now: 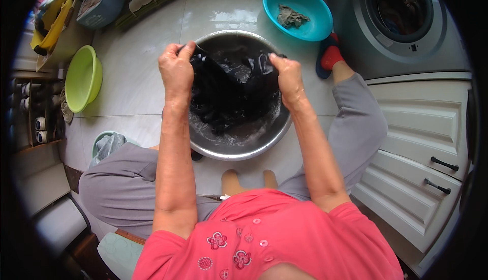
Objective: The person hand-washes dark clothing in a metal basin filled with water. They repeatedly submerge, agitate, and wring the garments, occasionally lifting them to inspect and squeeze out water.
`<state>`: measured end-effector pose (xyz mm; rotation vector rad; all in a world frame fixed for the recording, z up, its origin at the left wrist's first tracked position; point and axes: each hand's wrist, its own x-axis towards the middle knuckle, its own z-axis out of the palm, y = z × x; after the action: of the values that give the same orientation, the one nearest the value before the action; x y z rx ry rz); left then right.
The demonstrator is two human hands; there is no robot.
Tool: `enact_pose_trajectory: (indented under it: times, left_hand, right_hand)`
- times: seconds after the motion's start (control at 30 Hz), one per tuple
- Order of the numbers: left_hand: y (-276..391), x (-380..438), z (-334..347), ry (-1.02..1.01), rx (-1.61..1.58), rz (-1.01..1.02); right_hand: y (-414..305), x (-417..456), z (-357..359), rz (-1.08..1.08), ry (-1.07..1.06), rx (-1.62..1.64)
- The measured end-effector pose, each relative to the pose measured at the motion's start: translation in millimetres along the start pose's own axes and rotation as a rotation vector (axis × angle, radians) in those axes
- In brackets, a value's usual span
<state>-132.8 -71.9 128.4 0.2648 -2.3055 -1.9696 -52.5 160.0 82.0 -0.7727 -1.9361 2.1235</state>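
A wet black garment (228, 93) is spread between my two hands over a round stainless steel basin (244, 155). My left hand (177, 66) pinches its upper left edge at the basin's rim, thumb on top. On the other side my right hand (288, 76) grips the upper right edge. The garment's lower part hangs into the rippling water (236, 139), which looks dark and slightly frothy. What kind of garment it is, I cannot tell. The basin stands on the tiled floor between my legs.
A turquoise plastic basin (318, 21) with a crumpled grey cloth (291, 16) lies beyond, near a front-loading washing machine (385, 57). White cabinet doors (415, 116) line the right. At left are a green basin (82, 80), a shoe rack (32, 112) and a small tub with grey cloth (108, 146).
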Motion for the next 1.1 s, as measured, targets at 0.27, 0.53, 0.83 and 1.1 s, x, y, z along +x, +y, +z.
enact_pose_trajectory:
  times: [0.27, 0.53, 0.83, 1.1]
  left_hand:
    - [106, -39, -6, -0.088, -0.365, 0.112]
    - [139, -48, -12, -0.275, -0.384, 0.198]
    - [-108, -48, 8, -0.398, 1.035, -0.098]
    - [-207, -91, 49, -0.56, 1.0, 0.283]
  right_hand:
    - [-171, -49, 0, -0.107, -0.243, 0.338]
    - [-177, -58, 16, -0.244, -0.309, -0.015]
    - [49, -32, 29, 0.041, -0.278, -1.383]
    - [181, -43, 28, -0.172, -0.451, -1.338]
